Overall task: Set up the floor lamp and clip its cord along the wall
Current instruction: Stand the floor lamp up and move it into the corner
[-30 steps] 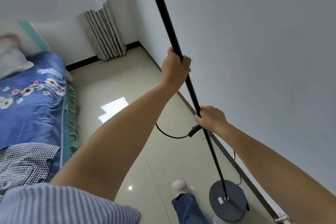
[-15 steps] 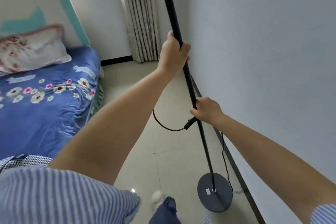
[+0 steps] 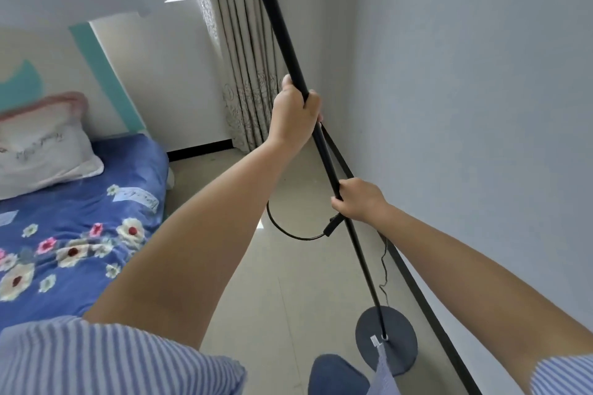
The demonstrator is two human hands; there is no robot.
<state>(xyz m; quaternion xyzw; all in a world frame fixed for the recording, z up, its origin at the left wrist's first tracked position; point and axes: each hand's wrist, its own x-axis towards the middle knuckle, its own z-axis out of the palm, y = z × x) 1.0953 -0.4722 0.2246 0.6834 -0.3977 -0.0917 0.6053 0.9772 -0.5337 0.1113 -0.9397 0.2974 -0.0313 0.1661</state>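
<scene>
The thin black metal pole of the floor lamp (image 3: 327, 151) stands close to the pale grey wall (image 3: 481, 106), leaning a little across the view, its foot fixed in the middle of a round dark grey base (image 3: 398, 335) that rests on the beige tiled floor (image 3: 288, 298) just beside the black skirting board (image 3: 414, 279). The left hand (image 3: 295, 119) is wrapped tight around the pole, fingers closed over it; further down, the right hand (image 3: 359, 200) closes around the same pole, its fingers curled at the shaft. Just under the right hand a small black inline switch (image 3: 333, 226) hangs beside the pole, and from it the thin black cord (image 3: 282, 229) loops out to the left of the lower grip, while another stretch of cord wriggles down between pole and skirting toward the base. A small white tag (image 3: 374, 340) sits on the base near the pole's foot. Above the upper grip, beige pleated curtains (image 3: 244, 58) hang behind the pole. Well to the left of both grips lies a bed with a blue flowered cover (image 3: 80, 228) and a white pillow (image 3: 41, 154). A blue-trousered knee (image 3: 337, 375) shows near the base, partly overlapping it along with a fold of striped shirt.
</scene>
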